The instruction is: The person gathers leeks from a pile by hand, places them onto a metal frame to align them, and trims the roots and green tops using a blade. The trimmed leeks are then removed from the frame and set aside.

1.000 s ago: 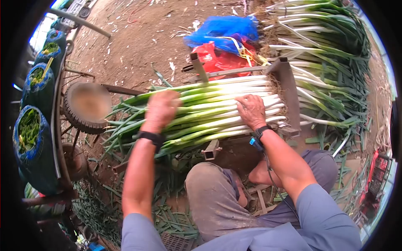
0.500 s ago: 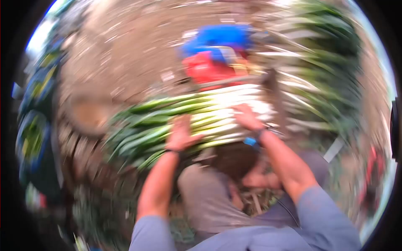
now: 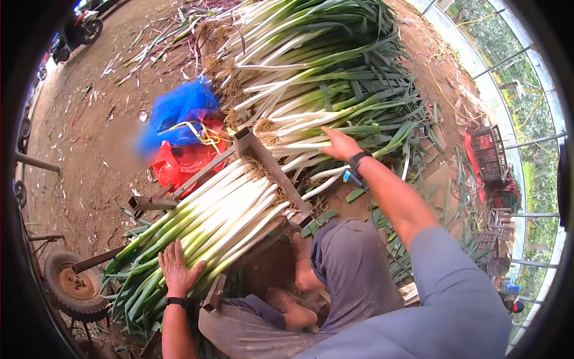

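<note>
My left hand (image 3: 179, 270) lies flat, fingers spread, on the green part of a layer of leeks (image 3: 206, 209). These leeks rest side by side on a metal frame (image 3: 278, 176), their roots against its upright end plate. Farther right, my right hand (image 3: 342, 145) reaches to the near side of a large heap of leeks (image 3: 311, 78). Its fingers are stretched out over the white stalks, with nothing gripped between them. A dark band with a blue tag circles the right wrist, and another dark band the left.
Beyond the frame lie a blue plastic bag (image 3: 182, 105) and a red plastic bag (image 3: 173, 164). A wheel (image 3: 75, 282) stands at the left. Dark crates (image 3: 488, 152) are stacked at the right. My bent knees are close below the frame.
My view has swung to the right. My right hand has left the leeks on the frame and moved over to the heap. The left hand stays on the frame's leeks, nearer their leafy end.
</note>
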{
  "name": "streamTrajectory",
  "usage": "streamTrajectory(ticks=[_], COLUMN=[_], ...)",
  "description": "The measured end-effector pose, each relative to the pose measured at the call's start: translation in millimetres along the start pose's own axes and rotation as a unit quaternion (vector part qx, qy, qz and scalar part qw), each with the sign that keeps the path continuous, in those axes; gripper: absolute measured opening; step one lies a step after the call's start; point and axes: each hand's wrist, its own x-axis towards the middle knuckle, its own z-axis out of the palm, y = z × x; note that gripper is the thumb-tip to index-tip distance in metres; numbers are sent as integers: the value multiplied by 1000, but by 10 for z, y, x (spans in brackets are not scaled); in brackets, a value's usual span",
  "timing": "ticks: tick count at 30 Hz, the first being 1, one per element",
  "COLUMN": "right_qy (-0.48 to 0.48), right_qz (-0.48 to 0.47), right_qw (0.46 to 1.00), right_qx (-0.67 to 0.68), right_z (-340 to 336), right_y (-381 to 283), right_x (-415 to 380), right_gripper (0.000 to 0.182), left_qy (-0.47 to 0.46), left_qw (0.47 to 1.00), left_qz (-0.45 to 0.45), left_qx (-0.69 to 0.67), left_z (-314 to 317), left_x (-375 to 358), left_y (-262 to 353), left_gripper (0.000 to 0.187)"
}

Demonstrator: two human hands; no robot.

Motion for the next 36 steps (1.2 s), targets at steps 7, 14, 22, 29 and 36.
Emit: streamTrajectory(ticks=[7, 14, 22, 29, 36], right_qy=[42, 34, 86, 111, 122], right_qz=[-167, -165, -210, -281, -243], right_qw=[965, 967, 947, 942, 952], right_qx=[-198, -193, -228, -144, -142], right_z=[415, 625, 1229, 1202, 1333], right_y=[-644, -472, -154, 89, 32], right_x=[848, 768, 96, -220, -251], right_gripper=[116, 85, 76, 53, 32], left_qy=[3, 3, 15, 33, 32], left_qw=[1000, 999, 998, 998, 998], left_qz=[9, 14, 28, 29, 21], left_qx=[23, 34, 51, 53, 46], left_z=[31, 0, 15, 41, 70], left_x=[-14, 27, 21, 7, 6], left_y=[-31, -5, -29, -28, -48], left_gripper=[104, 105, 105, 103, 103])
